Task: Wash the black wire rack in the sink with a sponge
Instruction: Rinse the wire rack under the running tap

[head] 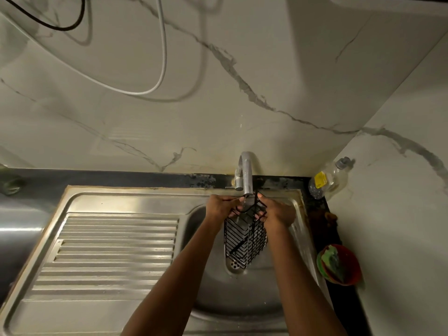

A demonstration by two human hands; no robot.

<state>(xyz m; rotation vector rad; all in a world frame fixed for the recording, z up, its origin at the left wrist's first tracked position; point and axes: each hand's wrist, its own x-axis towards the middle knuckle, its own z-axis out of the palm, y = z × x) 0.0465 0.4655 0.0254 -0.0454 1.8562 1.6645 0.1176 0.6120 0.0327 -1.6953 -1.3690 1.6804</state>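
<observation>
A red bowl of green sponges (339, 264) sits right of the steel sink (242, 299). Both hands, left hand (221, 206) and right hand (277, 212), grip the black wire rack (244, 241) under the curved metal tap (247, 175), its long axis hanging toward the drain.

Glossy ribbed steel sink (116, 241), black metal wire rack (244, 241), polished marble-look wall (218, 93), clear plastic bottle (332, 180)

Single head-worn wide-angle view, looking steeply down and forward, close over the sink (135, 202), edges seemingly distorted
</observation>
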